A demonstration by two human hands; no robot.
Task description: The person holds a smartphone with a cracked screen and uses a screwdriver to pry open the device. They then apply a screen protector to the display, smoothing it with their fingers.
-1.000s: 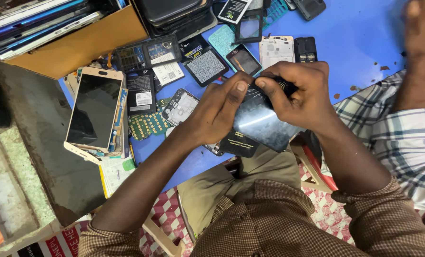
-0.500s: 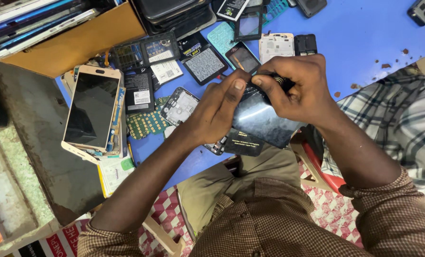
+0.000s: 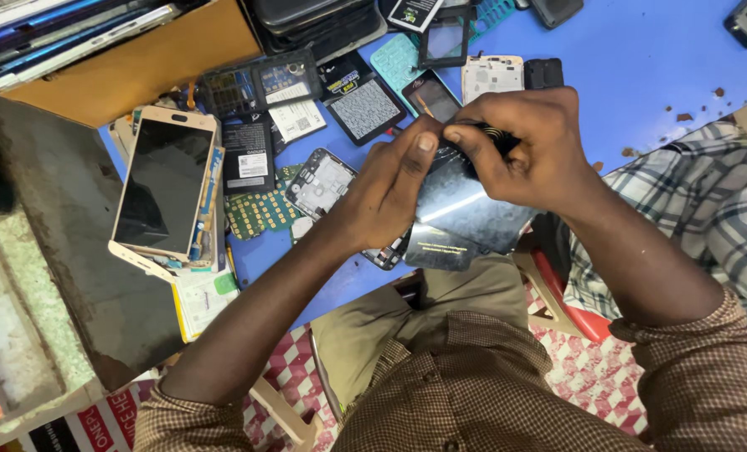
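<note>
Over the front edge of a blue table (image 3: 641,67) both my hands hold a dark, glossy phone panel (image 3: 466,205). My left hand (image 3: 390,184) grips its left side, thumb pressed at the top edge. My right hand (image 3: 520,146) is closed around the panel's upper part, where a small black part with a coil pattern (image 3: 495,134) shows between the fingers. A dark flat piece (image 3: 440,249) hangs under the panel. What the fingertips do is hidden.
A gold-framed smartphone (image 3: 162,184) lies on a stack at the left. Circuit boards, batteries and phone shells (image 3: 365,105) litter the table. A cardboard box (image 3: 139,59) sits at the back left. Another person's checked sleeve (image 3: 700,218) is at the right.
The other person's arm has dropped from the upper right to the table's right edge. My hands stay on the panel, shifted slightly; my left thumb has crept toward the right fingers.
</note>
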